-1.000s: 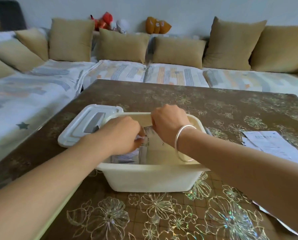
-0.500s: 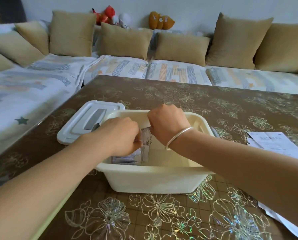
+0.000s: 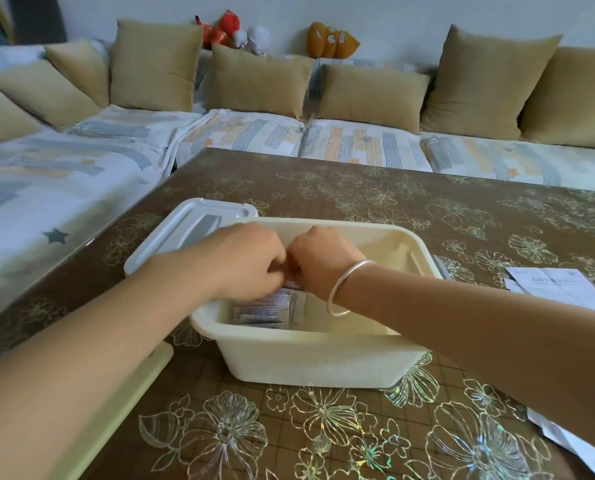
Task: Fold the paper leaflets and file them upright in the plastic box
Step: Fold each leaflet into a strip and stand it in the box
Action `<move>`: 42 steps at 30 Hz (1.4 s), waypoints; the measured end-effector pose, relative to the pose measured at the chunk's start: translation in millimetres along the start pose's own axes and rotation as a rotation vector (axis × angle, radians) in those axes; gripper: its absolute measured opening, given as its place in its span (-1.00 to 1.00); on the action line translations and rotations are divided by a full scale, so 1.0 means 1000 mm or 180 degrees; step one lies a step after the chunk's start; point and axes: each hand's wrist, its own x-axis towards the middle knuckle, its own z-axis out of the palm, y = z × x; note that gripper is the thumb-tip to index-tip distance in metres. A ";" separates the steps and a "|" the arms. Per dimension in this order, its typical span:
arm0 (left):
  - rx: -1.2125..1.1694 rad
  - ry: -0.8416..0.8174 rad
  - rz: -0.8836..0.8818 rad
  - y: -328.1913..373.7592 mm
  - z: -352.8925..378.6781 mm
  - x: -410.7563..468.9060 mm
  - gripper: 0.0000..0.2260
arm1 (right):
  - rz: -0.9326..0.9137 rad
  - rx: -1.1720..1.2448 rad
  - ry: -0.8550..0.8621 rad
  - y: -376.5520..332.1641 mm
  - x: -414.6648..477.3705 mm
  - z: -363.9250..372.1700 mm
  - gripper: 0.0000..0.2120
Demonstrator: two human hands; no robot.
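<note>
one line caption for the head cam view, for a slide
Filing step: left hand and right hand meet over folded leaflets inside a cream plastic box, lid off beside it.

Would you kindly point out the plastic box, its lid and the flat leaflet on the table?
plastic box (image 3: 309, 362): head view, near outer wall.
lid (image 3: 171, 237): head view, white top surface, left of the box.
flat leaflet (image 3: 559, 289): head view, middle of the printed sheet.

Open cream plastic box (image 3: 309, 362), folded leaflets (image 3: 266, 310) bunched at its left end, unfolded leaflets (image 3: 559, 289) beside it
</note>
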 end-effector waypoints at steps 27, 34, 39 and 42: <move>-0.0956 0.0628 0.0198 0.078 -0.007 -0.024 -0.82 | 0.0910 0.2699 0.1477 0.083 -0.161 -0.050 -0.76; -0.0530 0.1841 0.0779 0.174 0.017 -0.024 -0.86 | 0.1809 0.1335 0.1013 0.131 -0.258 0.022 -0.79; -0.0382 0.2228 0.1162 0.217 0.043 -0.030 -0.87 | 0.1713 0.0527 -0.0212 0.147 -0.273 0.062 -0.36; -0.0509 0.1592 0.1327 0.233 0.075 -0.034 -0.84 | 0.1634 0.0530 -0.0163 0.142 -0.272 0.068 -0.43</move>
